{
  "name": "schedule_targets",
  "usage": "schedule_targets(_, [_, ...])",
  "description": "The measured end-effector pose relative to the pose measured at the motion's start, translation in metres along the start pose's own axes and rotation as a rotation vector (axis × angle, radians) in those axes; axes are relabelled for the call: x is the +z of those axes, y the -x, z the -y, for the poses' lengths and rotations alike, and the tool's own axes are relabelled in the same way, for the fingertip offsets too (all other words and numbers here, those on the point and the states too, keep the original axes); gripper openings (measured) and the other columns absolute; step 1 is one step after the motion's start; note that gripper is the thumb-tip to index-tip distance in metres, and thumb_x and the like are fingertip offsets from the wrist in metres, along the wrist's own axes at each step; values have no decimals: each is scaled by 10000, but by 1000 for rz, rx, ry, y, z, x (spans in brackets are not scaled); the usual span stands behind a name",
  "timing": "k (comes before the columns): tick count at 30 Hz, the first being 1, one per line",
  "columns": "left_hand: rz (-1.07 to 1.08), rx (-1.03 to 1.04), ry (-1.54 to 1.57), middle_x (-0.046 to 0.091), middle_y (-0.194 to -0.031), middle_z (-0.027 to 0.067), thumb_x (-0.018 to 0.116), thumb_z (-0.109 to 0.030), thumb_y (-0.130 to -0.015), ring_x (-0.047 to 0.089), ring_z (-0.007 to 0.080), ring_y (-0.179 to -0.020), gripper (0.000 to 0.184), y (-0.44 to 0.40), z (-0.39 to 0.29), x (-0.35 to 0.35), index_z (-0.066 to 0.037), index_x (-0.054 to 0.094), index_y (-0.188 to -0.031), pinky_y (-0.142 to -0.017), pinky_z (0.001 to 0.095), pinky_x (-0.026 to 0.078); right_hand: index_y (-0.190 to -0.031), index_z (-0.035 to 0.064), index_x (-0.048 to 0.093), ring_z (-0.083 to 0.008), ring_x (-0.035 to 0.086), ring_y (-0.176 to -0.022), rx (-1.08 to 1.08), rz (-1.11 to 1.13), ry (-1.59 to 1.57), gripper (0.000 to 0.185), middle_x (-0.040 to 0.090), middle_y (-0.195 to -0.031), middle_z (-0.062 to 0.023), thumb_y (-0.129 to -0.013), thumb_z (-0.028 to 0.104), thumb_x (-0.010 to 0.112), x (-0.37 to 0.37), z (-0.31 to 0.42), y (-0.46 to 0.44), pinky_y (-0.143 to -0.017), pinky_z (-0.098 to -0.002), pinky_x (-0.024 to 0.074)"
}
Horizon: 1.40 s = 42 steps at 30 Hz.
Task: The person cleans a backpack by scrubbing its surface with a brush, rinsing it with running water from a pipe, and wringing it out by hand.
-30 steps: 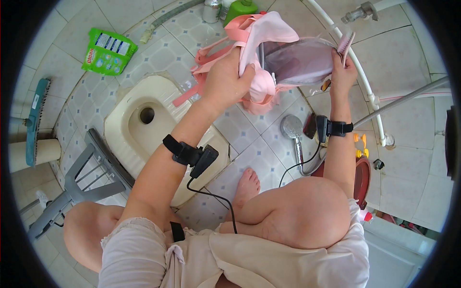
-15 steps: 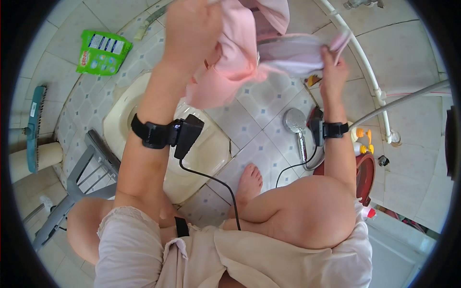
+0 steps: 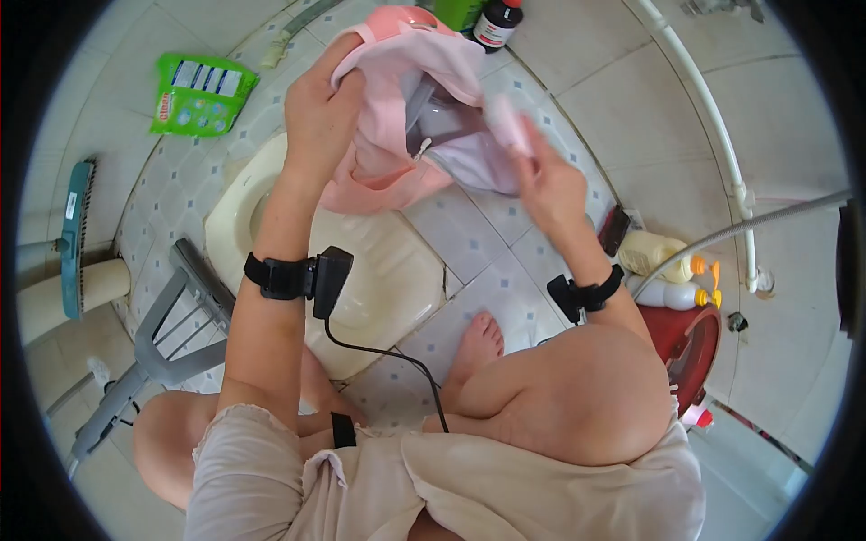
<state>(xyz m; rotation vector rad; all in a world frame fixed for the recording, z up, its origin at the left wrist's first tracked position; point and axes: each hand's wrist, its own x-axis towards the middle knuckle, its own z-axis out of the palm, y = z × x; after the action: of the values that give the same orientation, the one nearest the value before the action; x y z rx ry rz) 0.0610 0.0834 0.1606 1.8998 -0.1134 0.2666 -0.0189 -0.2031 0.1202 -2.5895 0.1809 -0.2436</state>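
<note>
A pink bag (image 3: 379,135) with a pale lilac lining hangs in front of me, its mouth spread open. A zipper pull (image 3: 422,147) shows at the opening. My left hand (image 3: 325,113) is closed around the bag's left rim. On the other side my right hand (image 3: 552,185) pinches a pale pink edge, smeared by motion, that appears to belong to the bag. Black straps with small boxes sit on both wrists; a cable (image 3: 388,352) runs from the left one.
Below the bag lies a squat toilet (image 3: 388,279). A green packet (image 3: 206,95), a teal brush (image 3: 77,239) and a grey folding frame (image 3: 167,334) are at left. Right are pump bottles (image 3: 654,252), a red basin (image 3: 690,347) and a hose (image 3: 758,230). A dark bottle (image 3: 496,25) stands behind.
The bag has come lower in view and its mouth now faces me. My right hand has moved left and down, closer to my left hand. The shower head is no longer visible.
</note>
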Motion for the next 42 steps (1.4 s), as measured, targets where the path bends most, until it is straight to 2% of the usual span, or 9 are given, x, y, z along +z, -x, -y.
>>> schedule_targets(2, [-6,7,30,741,-1051,63,604,-121,-954,649,110,-939,410,-3,5,-2,-12,663,-1345,-860,266,513,-1436,159,587,-352,735,-871,-309,283,300,487,755,-957,-162,-1003,382,569,20,27,-3,-728,-468,572])
schedule_targets(8, [-73,-4,41,747,-1147,89,619,-80,-944,657,129,-1022,391,0,11,0,5,674,-1322,-922,266,502,-1401,226,599,-337,745,-876,-652,572,521,421,762,-1007,-163,-993,318,551,135,39,-53,-742,-492,577])
schedule_targets(13, [-201,61,-2,778,-1032,142,562,-57,-956,721,200,-901,369,-29,48,-22,-40,691,-1301,-842,329,544,-1314,149,665,-336,745,-935,-355,330,510,387,770,-1000,-154,-1052,351,463,127,-12,-114,-795,-470,576])
schedule_targets(15, [-141,-130,14,761,-1075,120,599,-96,-946,694,187,-970,340,-27,43,-11,-49,705,-1265,-888,304,518,-1286,168,692,-329,745,-940,-245,393,523,400,770,-1001,-152,-1060,395,451,122,-20,-121,-791,-478,575])
schedule_targets(22, [-222,4,-110,745,-978,158,560,-122,-911,697,260,-865,358,-61,57,2,-90,712,-1234,-816,352,527,-1294,283,714,-320,730,-882,-428,541,588,389,766,-951,-126,-1031,468,494,73,14,-80,-770,-497,556])
schedule_targets(28, [-211,36,-173,743,-934,176,582,-143,-922,705,309,-848,330,-61,59,16,-89,705,-1224,-781,377,526,-1204,293,771,-330,716,-865,-485,596,461,301,754,-899,-136,-976,360,586,58,11,-71,-754,-469,553])
schedule_targets(34, [-186,69,-237,729,-895,201,579,-119,-937,700,324,-774,316,-43,50,22,-84,683,-1233,-738,391,530,-1323,272,703,-335,715,-801,-542,647,350,402,751,-885,-138,-930,287,617,85,-1,-52,-721,-487,554])
schedule_targets(38, [-182,75,-240,723,-868,207,580,-90,-941,699,322,-741,305,-27,58,34,-84,682,-1228,-718,389,533,-1455,265,573,-320,723,-722,-571,579,533,499,757,-861,-117,-956,244,580,121,-18,-31,-646,-485,558])
schedule_targets(42, [-239,37,-211,722,-865,209,577,-87,-944,708,319,-747,294,-33,66,31,-89,689,-1216,-714,387,539,-1466,258,540,-323,743,-761,-428,141,372,480,754,-853,-135,-985,250,542,117,-30,-73,-650,-474,571])
